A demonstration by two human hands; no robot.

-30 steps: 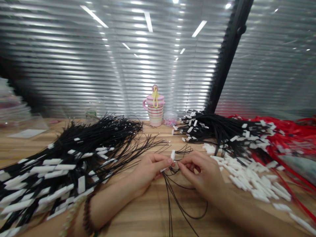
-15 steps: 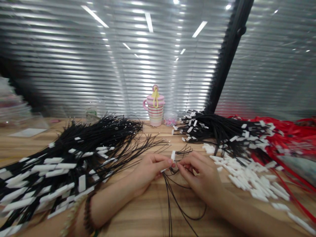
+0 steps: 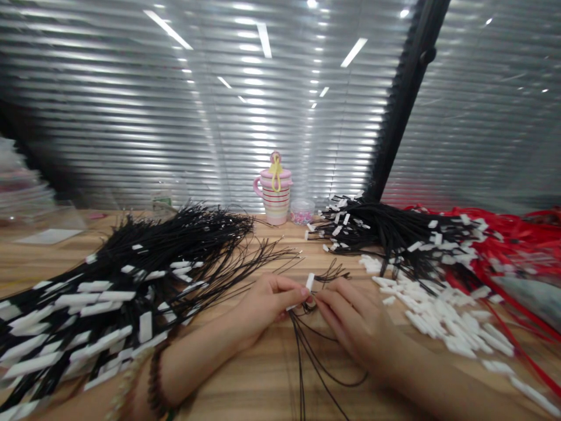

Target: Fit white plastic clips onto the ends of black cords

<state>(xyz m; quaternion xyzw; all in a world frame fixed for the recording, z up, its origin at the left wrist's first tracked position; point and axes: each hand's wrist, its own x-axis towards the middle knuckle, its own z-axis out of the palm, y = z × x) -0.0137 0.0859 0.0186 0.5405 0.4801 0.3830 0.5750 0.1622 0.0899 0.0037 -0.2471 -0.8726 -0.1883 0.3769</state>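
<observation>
Near the middle of the table, my left hand pinches a small white tag between thumb and fingertips, its upper end sticking up. Close against it on the right, my right hand has thumb and forefinger pressed together at a thin black cord beside the tag. Several black cords hang in loops below the hands, and more cord ends fan out just behind them. The exact spot where cord and tag meet is hidden by the fingertips.
Tagged black cords cover the left side. On the right are another black bundle, loose white tags and red cords. A striped lidded cup and a small clear tub stand at the back.
The white tag has shifted slightly right and down with my left fingertips. My right hand's fingers have come closer together, and the cord ends behind have moved a little right.
</observation>
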